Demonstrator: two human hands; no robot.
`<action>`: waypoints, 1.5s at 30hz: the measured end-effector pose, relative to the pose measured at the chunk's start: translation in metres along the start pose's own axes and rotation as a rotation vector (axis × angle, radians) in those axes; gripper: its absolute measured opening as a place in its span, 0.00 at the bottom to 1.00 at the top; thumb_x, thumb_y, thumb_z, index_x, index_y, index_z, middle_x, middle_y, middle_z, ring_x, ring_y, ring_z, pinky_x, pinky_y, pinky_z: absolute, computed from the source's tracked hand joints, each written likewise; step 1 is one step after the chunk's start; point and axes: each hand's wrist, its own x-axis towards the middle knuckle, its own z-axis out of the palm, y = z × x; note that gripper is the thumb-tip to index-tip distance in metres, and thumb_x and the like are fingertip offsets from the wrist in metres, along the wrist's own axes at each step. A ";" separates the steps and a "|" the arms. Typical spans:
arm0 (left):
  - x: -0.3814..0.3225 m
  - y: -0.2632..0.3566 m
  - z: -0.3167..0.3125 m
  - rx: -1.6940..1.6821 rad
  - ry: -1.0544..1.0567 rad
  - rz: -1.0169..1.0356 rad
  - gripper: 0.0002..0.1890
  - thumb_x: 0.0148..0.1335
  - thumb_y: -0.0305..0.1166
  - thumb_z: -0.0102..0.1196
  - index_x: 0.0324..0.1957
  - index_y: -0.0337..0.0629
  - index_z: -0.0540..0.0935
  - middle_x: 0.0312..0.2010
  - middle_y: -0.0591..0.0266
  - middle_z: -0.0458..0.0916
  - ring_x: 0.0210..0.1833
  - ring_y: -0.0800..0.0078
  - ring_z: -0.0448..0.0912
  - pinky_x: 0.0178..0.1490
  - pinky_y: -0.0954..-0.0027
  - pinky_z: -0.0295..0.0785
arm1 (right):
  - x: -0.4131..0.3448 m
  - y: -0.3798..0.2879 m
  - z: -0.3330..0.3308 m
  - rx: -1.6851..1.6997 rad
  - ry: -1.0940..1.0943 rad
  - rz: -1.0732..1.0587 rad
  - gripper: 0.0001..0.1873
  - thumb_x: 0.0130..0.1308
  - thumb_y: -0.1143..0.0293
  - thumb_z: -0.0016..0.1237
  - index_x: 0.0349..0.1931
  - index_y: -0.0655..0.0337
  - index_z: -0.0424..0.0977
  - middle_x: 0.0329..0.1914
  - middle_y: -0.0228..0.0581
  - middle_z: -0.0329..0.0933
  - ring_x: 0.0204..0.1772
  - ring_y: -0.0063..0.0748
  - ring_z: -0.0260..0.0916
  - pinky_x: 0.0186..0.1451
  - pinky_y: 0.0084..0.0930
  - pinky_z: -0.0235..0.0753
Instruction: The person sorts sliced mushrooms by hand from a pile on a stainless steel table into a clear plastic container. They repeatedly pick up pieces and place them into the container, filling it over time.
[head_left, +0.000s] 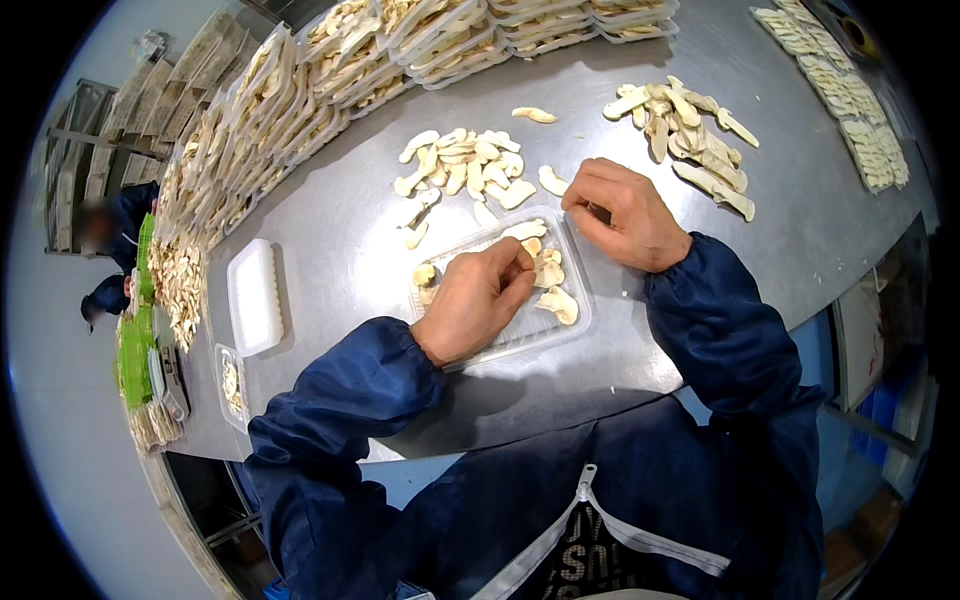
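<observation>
A clear plastic tray (574, 225) lies on the metal table before me, with several pale mushroom slices (557, 304) inside. Over its middle is my left hand (472, 300), thumb and fingers drawn together beside the slices; whether anything is between them is hidden. My right hand (630, 217) is curled just past the tray's far right corner. Its fingertips come up against a single curved slice (552, 181) on the table, and I cannot tell whether they grip it. Beyond the tray sits a loose pile of small slices (469, 161).
Longer mushroom slices (697, 135) are heaped at right. Stacked filled trays (270, 112) line the far left edge. A white lidded-looking container (255, 296) and a small tray (231, 386) stand left. Filled trays (847, 90) lie far right. Two people work beyond green baskets (135, 352).
</observation>
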 end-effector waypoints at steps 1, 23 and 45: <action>-0.001 0.000 0.002 0.008 0.004 0.009 0.04 0.66 0.25 0.56 0.36 0.34 0.77 0.24 0.69 0.75 0.26 0.85 0.68 0.30 0.77 0.67 | -0.001 -0.001 0.000 -0.021 -0.002 -0.006 0.02 0.57 0.76 0.49 0.30 0.65 0.74 0.29 0.43 0.71 0.35 0.46 0.71 0.38 0.36 0.71; 0.002 -0.007 -0.044 0.162 0.134 0.056 0.05 0.63 0.22 0.57 0.40 0.34 0.81 0.23 0.65 0.77 0.25 0.84 0.70 0.30 0.76 0.68 | -0.010 -0.027 0.010 0.051 -0.245 -0.382 0.04 0.48 0.75 0.53 0.25 0.60 0.73 0.31 0.36 0.69 0.40 0.37 0.66 0.42 0.34 0.65; 0.122 -0.055 -0.104 0.691 0.161 0.293 0.08 0.57 0.28 0.58 0.34 0.33 0.83 0.31 0.50 0.79 0.33 0.54 0.79 0.40 0.61 0.73 | 0.001 0.002 -0.001 0.078 0.075 -0.019 0.01 0.55 0.77 0.50 0.26 0.65 0.73 0.24 0.42 0.72 0.31 0.43 0.68 0.34 0.34 0.67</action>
